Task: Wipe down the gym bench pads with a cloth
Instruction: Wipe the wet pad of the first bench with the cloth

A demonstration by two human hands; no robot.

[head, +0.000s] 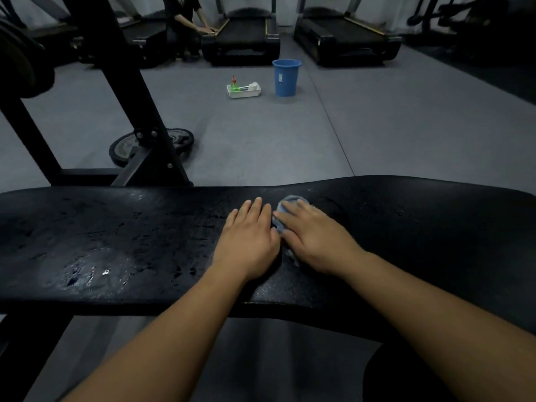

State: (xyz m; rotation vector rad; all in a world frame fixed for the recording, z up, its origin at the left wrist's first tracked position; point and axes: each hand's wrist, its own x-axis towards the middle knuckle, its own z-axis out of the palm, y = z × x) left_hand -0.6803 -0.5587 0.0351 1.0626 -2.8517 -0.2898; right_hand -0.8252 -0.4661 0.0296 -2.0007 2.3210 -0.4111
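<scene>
A long black bench pad (116,242) runs across the view, worn and wet-looking in patches. A small blue-grey cloth (285,206) lies on the pad near its middle. My right hand (313,236) presses flat on the cloth with straight fingers, covering most of it. My left hand (246,239) rests flat on the pad right beside it, fingers straight, its edge touching the right hand.
Beyond the bench stand a blue bucket (286,77) and a white tray (243,91) of cleaning items on the grey floor. A black rack frame (127,111) with weight plates (150,146) is at left. Treadmills (346,36) and another person (182,21) are at the back.
</scene>
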